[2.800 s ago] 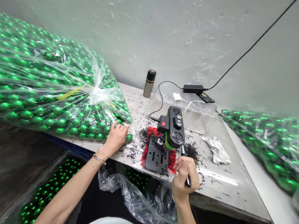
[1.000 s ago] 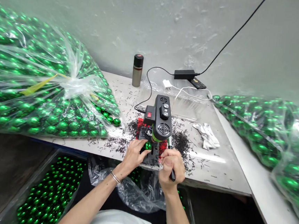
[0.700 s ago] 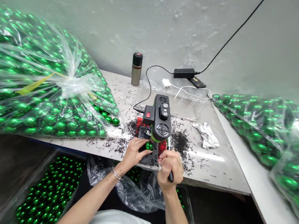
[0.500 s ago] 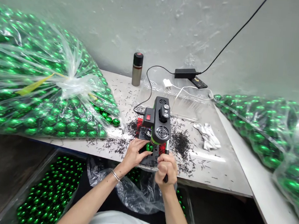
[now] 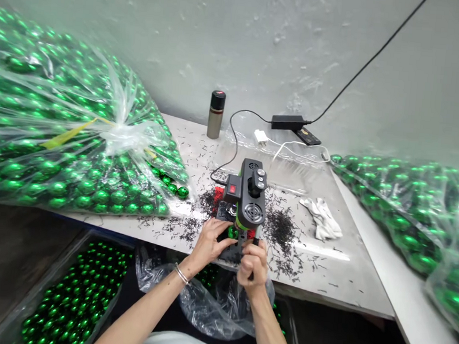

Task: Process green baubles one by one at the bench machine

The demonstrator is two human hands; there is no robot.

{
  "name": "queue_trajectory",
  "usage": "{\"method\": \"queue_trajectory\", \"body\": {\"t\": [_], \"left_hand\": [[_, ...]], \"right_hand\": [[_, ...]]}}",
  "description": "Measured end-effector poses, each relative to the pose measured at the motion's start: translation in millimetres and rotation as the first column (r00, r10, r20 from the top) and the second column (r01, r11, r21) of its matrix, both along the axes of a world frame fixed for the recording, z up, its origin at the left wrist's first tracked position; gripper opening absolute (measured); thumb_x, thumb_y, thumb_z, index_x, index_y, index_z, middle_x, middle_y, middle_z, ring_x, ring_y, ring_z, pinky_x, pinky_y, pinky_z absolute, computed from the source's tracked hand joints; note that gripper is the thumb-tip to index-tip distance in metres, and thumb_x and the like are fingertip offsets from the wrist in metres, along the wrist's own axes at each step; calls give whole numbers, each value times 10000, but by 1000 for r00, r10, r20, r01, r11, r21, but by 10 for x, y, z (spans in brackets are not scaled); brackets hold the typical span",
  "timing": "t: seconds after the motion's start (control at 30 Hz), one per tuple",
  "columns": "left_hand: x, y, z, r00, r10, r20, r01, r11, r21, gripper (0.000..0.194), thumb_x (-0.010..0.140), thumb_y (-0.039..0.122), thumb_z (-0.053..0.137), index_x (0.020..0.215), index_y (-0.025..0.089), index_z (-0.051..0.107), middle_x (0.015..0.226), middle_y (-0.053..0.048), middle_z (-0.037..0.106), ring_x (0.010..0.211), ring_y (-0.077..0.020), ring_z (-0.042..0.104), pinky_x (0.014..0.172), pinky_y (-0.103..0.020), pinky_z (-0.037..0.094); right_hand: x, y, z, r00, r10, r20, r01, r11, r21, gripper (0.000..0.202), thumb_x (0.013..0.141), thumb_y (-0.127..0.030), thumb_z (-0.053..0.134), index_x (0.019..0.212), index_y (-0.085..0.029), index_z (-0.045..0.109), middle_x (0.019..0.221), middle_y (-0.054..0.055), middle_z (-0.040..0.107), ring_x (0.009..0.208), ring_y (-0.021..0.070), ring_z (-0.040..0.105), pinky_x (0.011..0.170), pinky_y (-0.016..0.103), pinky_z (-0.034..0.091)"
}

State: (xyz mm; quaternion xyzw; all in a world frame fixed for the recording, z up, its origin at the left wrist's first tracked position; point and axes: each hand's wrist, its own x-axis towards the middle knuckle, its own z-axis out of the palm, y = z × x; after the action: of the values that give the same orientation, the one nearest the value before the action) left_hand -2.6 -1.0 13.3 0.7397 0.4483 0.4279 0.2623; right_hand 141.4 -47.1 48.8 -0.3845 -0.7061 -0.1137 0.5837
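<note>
A black bench machine [image 5: 253, 193] with round vents and a red switch stands at the table's front edge. Between the thumb and fingers of my left hand [image 5: 210, 243] is a shiny green ball [image 5: 233, 232], pinched under the front of the machine's head. My right hand [image 5: 253, 263] is wrapped around a black lever handle [image 5: 256, 242] at the machine's right side. Small black shavings or strips [image 5: 281, 227] lie heaped around the machine. The machine's head hides part of the ball's contact point.
Large clear bags of green balls stand left [image 5: 73, 163] and right [image 5: 406, 214]. A tumbler [image 5: 216, 114], power adapter [image 5: 287, 122], clear plastic tray [image 5: 289, 174] and white gloves [image 5: 322, 218] are on the table [image 5: 349, 268]. An open bag of green balls [image 5: 78, 292] sits below left.
The whole view has shifted slightly, so things sit a little lower and to the right. Both hands keep their holds; the right fist with the lever appears slightly closer to the machine.
</note>
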Motion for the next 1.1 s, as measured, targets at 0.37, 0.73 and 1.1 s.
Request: {"method": "queue_trajectory", "body": {"t": [0.37, 0.73, 1.1], "left_hand": [[-238, -455, 93, 998, -35, -51, 39, 996, 76, 424, 914, 336, 710, 1310, 204, 636, 1157, -126, 725, 1082, -271, 647, 957, -458, 544], [-914, 420, 339, 798, 517, -308, -484, 856, 183, 319, 1021, 187, 405, 1200, 131, 663, 1159, -185, 693, 1060, -311, 637, 904, -474, 501], [-963, 850, 375, 870, 238, -431, -267, 964, -7, 230, 894, 218, 683, 1117, 164, 674, 1031, -120, 725, 938, -268, 693, 856, -376, 529]], "right_hand": [[-42, -48, 856, 963, -39, -267, 0, 990, -142, 246, 917, -84, 524, 701, -193, 565, 656, -5, 565, 586, 127, 550, 534, 282, 404], [-135, -35, 669, 960, -26, -280, 15, 999, -41, 302, 913, -51, 493, 651, -202, 485, 594, -31, 497, 594, 131, 553, 551, 281, 410], [-144, -46, 584, 959, -10, -283, -3, 999, -44, 284, 918, -54, 485, 675, -202, 494, 626, -25, 516, 604, 130, 549, 560, 285, 419]]}}
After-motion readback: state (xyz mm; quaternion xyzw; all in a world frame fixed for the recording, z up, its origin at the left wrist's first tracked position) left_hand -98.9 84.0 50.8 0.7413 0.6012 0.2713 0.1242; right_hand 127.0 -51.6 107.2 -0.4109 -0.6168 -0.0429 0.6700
